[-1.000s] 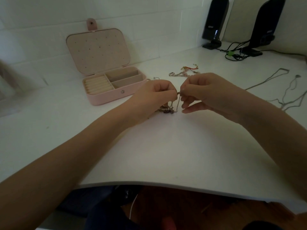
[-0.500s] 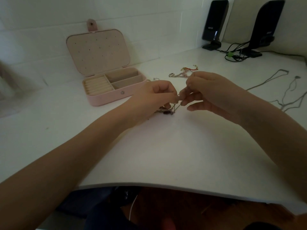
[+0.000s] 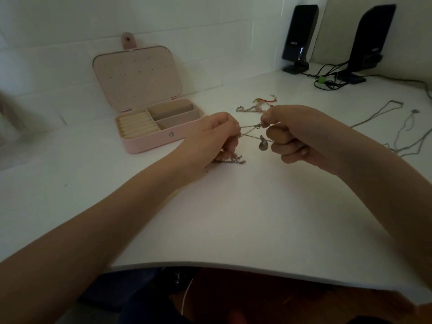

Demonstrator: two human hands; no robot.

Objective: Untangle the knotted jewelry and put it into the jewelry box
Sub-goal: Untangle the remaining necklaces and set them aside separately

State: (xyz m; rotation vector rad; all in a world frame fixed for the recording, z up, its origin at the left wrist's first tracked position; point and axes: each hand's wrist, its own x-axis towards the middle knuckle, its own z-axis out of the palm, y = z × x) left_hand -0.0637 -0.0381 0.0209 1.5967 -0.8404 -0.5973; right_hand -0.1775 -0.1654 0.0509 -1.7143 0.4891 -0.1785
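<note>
The hands have moved apart. Half a second ago they were almost touching over the tangle; now there is a clear gap between the left hand (image 3: pixel 216 134) and the right hand (image 3: pixel 297 134), and the chain (image 3: pixel 250 130) is drawn out across it in two thin strands that cross near the middle. A small dark pendant (image 3: pixel 263 145) that was hidden before now hangs free from the lower strand, close to the right hand.

The left fingers are curled and pinch one end of the strands. Below that hand the rest of the knotted jewelry, the tangle (image 3: pixel 232 159), trails onto the white surface (image 3: pixel 233 218). The right fingers are clenched round the other end, thumb pressed in near the clasp.

This suggests a length of chain has come loose from the knot, though the crossing strands and the bunched tangle show the untangling is not finished. Nothing has gone into the box (image 3: pixel 149 127), which stands open with its lid up, well to the left of the hands; its compartments look empty. More jewelry, a bracelet (image 3: pixel 254 106), lies just behind the hands, and thin necklaces (image 3: pixel 402 129) lie far to the right.
</note>
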